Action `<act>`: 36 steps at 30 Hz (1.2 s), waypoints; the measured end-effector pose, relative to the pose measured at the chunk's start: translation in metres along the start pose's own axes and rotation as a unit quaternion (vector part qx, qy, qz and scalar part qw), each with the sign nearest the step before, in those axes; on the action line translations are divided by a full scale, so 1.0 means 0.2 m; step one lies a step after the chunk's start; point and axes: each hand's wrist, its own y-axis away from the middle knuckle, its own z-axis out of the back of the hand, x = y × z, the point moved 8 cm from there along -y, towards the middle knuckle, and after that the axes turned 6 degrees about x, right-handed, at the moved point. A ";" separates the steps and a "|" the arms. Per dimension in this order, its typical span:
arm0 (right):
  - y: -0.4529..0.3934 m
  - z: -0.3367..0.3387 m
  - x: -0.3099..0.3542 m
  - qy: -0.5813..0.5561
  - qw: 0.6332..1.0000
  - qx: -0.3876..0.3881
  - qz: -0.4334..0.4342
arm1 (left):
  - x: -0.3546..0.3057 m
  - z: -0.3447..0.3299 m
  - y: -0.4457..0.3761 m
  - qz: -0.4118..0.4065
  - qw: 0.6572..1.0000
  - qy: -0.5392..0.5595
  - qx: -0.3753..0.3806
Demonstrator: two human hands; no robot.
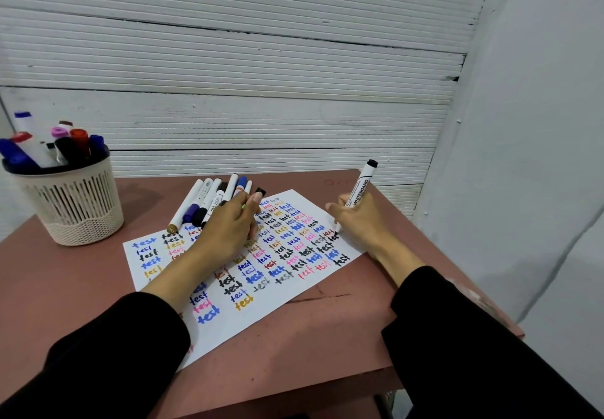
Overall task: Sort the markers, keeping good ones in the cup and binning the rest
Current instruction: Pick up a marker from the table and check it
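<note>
Head view: the right hand [358,219] grips a black whiteboard marker [359,189] like a pen, tip on the paper [228,330] at a half-written black "test". The left hand [228,225] presses the sheet flat, fingers relaxed, beside the untested markers [209,203]. The cup [70,203] stands far left. Steady pressure and a full word would best judge the ink; no bin shows.

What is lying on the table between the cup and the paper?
In the head view, a row of loose markers lies between the cup and the paper's far edge; nearer the person, that stretch is bare table.
</note>
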 end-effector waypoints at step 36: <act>-0.07 -0.52 0.36 -0.348 0.927 0.081 -0.114 | 0.04 0.41 0.01 -0.006 0.981 0.098 -0.170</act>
